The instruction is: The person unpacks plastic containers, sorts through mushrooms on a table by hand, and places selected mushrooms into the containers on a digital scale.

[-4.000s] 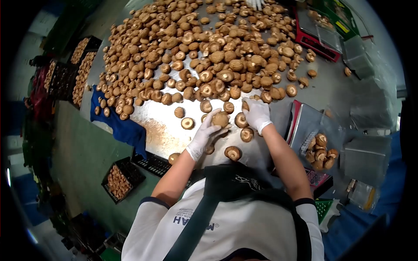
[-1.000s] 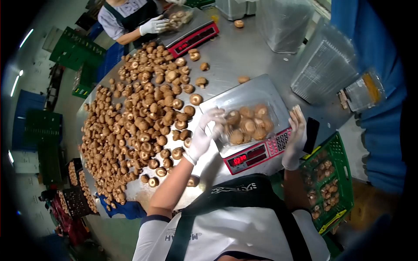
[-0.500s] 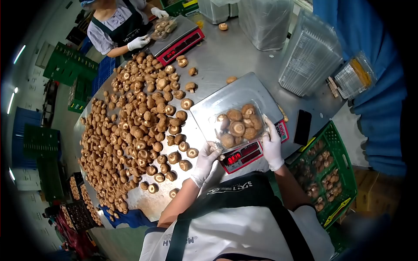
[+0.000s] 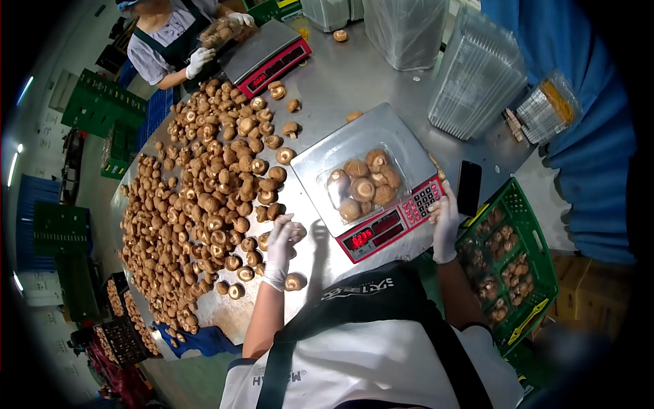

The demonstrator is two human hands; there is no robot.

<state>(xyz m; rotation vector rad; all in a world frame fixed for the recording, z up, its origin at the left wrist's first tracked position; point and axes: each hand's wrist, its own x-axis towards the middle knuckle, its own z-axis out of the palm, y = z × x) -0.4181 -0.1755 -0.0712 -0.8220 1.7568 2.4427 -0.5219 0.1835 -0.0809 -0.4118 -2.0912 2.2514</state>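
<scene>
Currently, in the head view, the tray (image 4: 403, 193) of mushrooms sits on the pan (image 4: 320, 160) of the scale (image 4: 396, 230), right of centre. Keep it wholly inside the pan's rim and keep fingers off both, so the reading stays true. The left hand (image 4: 276, 253), lower centre, is bent at the pile's (image 4: 204, 187) right edge; whether it pinches a mushroom cannot be told. The right hand (image 4: 446, 228) is loosely bent at the scale's right corner, nothing visible between its fingers; contact is unclear. Edges: phone (image 4: 468, 189) just beside that corner, crate (image 4: 540, 238) lower right. Working room: the strip between pile and scale.
</scene>
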